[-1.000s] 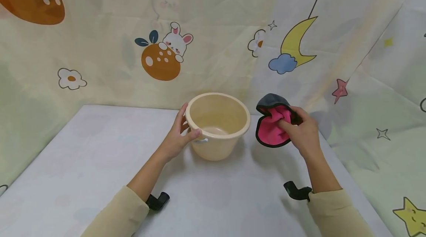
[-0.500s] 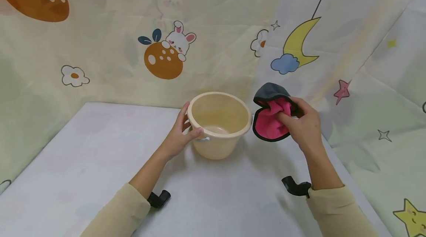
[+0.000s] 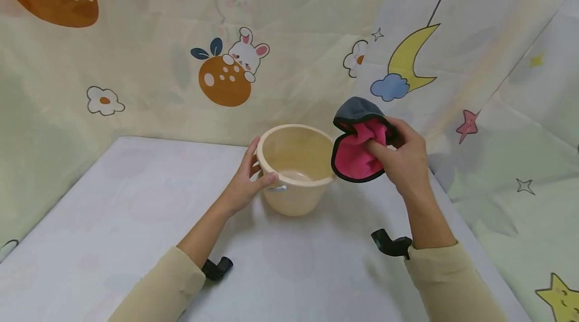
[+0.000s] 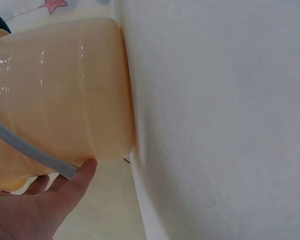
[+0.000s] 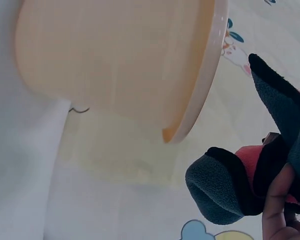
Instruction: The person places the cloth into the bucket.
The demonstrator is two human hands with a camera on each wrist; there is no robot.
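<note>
A cream plastic bucket (image 3: 296,200) stands upright on the white table. My left hand (image 3: 242,186) holds its left side, the thumb at the front below the rim and the fingers round the outside. In the left wrist view, a fingertip lies by the end of the bucket's grey handle (image 4: 27,149). Above the table, my right hand (image 3: 407,158) pinches a bunched cleaning cloth (image 3: 355,158), bright pink on one face and dark grey-blue on the other, edged in black. The cloth overlaps the bucket's right rim in the head view; the right wrist view puts it beyond the bucket's mouth.
The white table (image 3: 149,196) extends left and forward of the bucket. Close behind it hangs a pale cloth backdrop (image 3: 298,76) printed with cartoons. A black wrist mount (image 3: 218,267) sits at the left cuff and another black mount (image 3: 390,244) at the right.
My right hand has raised the cloth and brought it left, over toward the bucket's rim. The left hand keeps its hold and the bucket stays put; the head view has shifted slightly.
</note>
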